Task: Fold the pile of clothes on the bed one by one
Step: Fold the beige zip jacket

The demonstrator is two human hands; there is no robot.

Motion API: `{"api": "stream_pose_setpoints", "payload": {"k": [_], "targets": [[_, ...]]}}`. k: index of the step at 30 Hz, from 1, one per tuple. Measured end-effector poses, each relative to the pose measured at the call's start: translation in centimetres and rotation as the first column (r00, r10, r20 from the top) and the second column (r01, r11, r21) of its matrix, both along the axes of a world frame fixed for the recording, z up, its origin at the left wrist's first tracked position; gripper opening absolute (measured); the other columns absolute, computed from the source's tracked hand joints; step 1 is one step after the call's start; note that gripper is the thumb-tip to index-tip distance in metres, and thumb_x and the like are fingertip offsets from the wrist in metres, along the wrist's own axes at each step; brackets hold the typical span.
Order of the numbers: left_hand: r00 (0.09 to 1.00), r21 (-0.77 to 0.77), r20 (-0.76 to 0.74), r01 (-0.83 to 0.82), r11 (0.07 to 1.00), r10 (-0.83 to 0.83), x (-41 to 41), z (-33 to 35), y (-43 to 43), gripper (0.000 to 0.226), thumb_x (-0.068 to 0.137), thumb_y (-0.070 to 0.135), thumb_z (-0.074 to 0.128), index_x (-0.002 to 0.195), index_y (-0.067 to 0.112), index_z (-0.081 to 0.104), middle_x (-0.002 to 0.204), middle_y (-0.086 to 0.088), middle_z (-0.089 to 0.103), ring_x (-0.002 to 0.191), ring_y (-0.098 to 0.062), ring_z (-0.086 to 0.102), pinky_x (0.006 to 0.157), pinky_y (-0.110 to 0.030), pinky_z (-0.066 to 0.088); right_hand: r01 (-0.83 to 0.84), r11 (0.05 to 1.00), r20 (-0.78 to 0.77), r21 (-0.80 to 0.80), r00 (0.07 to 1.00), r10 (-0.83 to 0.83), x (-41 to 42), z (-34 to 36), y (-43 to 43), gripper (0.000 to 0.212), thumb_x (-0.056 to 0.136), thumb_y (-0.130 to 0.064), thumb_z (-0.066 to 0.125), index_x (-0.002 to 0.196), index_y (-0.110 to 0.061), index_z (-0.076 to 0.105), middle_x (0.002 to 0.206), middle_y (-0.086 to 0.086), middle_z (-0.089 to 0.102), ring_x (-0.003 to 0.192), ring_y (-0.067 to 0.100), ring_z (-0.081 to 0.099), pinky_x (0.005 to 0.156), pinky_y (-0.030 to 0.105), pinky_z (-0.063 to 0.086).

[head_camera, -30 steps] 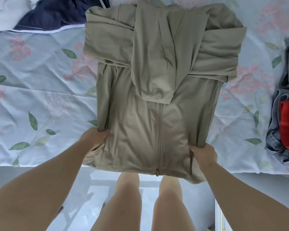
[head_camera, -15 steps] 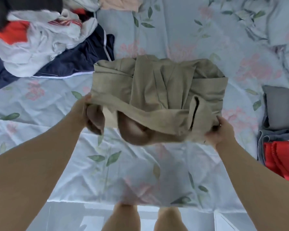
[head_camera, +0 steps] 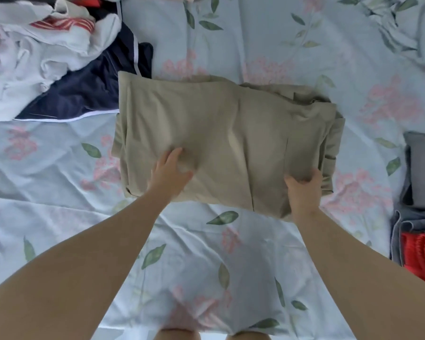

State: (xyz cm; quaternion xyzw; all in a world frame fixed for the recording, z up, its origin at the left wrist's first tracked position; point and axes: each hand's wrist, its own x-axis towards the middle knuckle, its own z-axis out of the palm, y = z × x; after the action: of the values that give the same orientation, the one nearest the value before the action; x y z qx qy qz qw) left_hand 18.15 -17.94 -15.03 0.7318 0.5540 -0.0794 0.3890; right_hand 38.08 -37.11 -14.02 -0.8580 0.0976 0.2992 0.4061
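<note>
A khaki jacket [head_camera: 219, 133] lies folded into a thick rectangle in the middle of the bed [head_camera: 268, 40]. My left hand [head_camera: 169, 174] rests flat on its near left part with the fingers stretched out. My right hand [head_camera: 303, 192] is at the near right corner, fingers curled into the fabric and gripping the folded edge. The unfolded pile [head_camera: 42, 52] of white, red-striped and navy clothes sits at the upper left, and the navy piece touches the jacket's far left corner.
A stack of folded clothes [head_camera: 420, 192], grey on top with denim and red below, stands at the right edge. The floral sheet [head_camera: 206, 266] stretches from the jacket to the bed's near edge. My legs show at the bottom.
The jacket's lower half was lifted and folded up over its top. It now lies flat as a compact rectangle, with my left hand pressing on it instead of holding the hem.
</note>
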Motion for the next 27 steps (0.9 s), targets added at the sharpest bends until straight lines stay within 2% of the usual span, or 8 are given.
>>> {"api": "stream_pose_setpoints", "payload": {"k": [3,6,9,11,14,17,21,27], "targets": [[0.973,0.037,-0.149,0.186,0.982,-0.178,1.0,-1.1,-1.7,0.074,0.085,0.053,0.056,0.147,0.04,0.017,0.159,0.007,0.003,0.146,-0.021,0.001,0.114,-0.046,0.012,0.022,0.931,0.105,-0.363,0.994,0.017,1.0,-0.8,-0.5,0.072,0.082,-0.026,0.064,0.144,-0.02,0.026,0.142,0.013,0.032,0.125,0.035,0.037,0.102,0.05,0.035],[0.946,0.046,-0.212,0.26,0.964,-0.245,1.3,-2.0,-2.6,0.071,0.089,0.056,0.048,0.148,0.04,0.014,0.159,0.007,-0.003,0.146,-0.02,-0.007,0.115,-0.046,0.004,-0.067,0.873,0.006,-0.484,0.997,0.08,1.7,-1.5,-1.6,0.059,0.085,-0.028,0.061,0.135,-0.009,0.036,0.131,0.016,0.046,0.119,0.038,0.042,0.099,0.05,0.035],[0.927,0.063,-0.255,0.299,0.952,-0.274,0.7,-2.6,-3.1,0.066,0.092,0.056,0.041,0.149,0.04,0.013,0.159,0.007,-0.002,0.146,-0.02,-0.007,0.116,-0.046,0.003,-0.143,0.903,0.028,-0.406,0.985,0.169,1.8,-1.9,-3.2,0.018,0.092,-0.023,0.053,0.096,-0.005,0.051,0.086,0.011,0.057,0.089,0.035,0.053,0.085,0.044,0.043],[0.917,0.082,-0.272,0.323,0.943,-0.291,0.3,-2.8,-3.1,0.064,0.092,0.056,0.039,0.148,0.04,0.013,0.159,0.008,-0.001,0.146,-0.019,-0.005,0.117,-0.046,0.005,-0.055,0.941,0.172,-0.333,0.978,0.118,2.6,-1.6,-4.2,0.018,0.096,-0.023,0.047,0.083,-0.01,0.047,0.073,0.004,0.05,0.076,0.028,0.048,0.07,0.036,0.038],[0.907,0.082,-0.289,0.343,0.936,-0.307,0.2,-2.9,-2.9,0.063,0.093,0.055,0.039,0.149,0.04,0.014,0.159,0.007,0.001,0.146,-0.019,-0.002,0.116,-0.046,0.006,0.159,0.956,0.349,-0.247,0.935,-0.065,3.9,-0.9,-5.5,0.025,0.1,-0.028,0.038,0.093,-0.012,0.056,0.089,0.01,0.06,0.08,0.027,0.051,0.07,0.026,0.03],[0.917,0.077,-0.272,0.324,0.943,-0.293,0.2,-2.7,-3.0,0.062,0.094,0.052,0.041,0.149,0.038,0.015,0.159,0.006,0.001,0.146,-0.019,-0.002,0.117,-0.045,0.008,0.177,0.967,0.18,-0.185,0.973,-0.144,2.9,-1.4,-6.6,0.039,0.096,-0.042,0.045,0.121,-0.012,0.052,0.114,0.013,0.061,0.101,0.031,0.057,0.085,0.041,0.044],[0.968,0.155,-0.197,0.184,0.971,-0.152,-0.7,-2.0,-4.4,0.06,0.093,0.044,0.048,0.147,0.032,0.025,0.158,0.001,0.011,0.144,-0.022,0.009,0.114,-0.047,0.017,0.077,0.973,-0.044,-0.216,0.995,-0.089,-1.6,-2.3,-7.1,0.059,0.084,-0.038,0.066,0.126,-0.005,0.044,0.121,0.013,0.052,0.106,0.033,0.053,0.094,0.05,0.045],[0.981,0.164,-0.182,0.099,0.981,-0.068,-2.7,-1.5,-6.1,0.054,0.094,0.035,0.049,0.145,0.028,0.031,0.154,-0.001,0.023,0.141,-0.023,0.018,0.112,-0.047,0.02,0.03,0.969,0.044,-0.246,0.999,-0.02,-0.6,-1.9,-8.1,0.007,0.09,-0.008,0.047,0.095,-0.006,0.051,0.092,0.019,0.063,0.078,0.031,0.055,0.071,0.04,0.047]]}}
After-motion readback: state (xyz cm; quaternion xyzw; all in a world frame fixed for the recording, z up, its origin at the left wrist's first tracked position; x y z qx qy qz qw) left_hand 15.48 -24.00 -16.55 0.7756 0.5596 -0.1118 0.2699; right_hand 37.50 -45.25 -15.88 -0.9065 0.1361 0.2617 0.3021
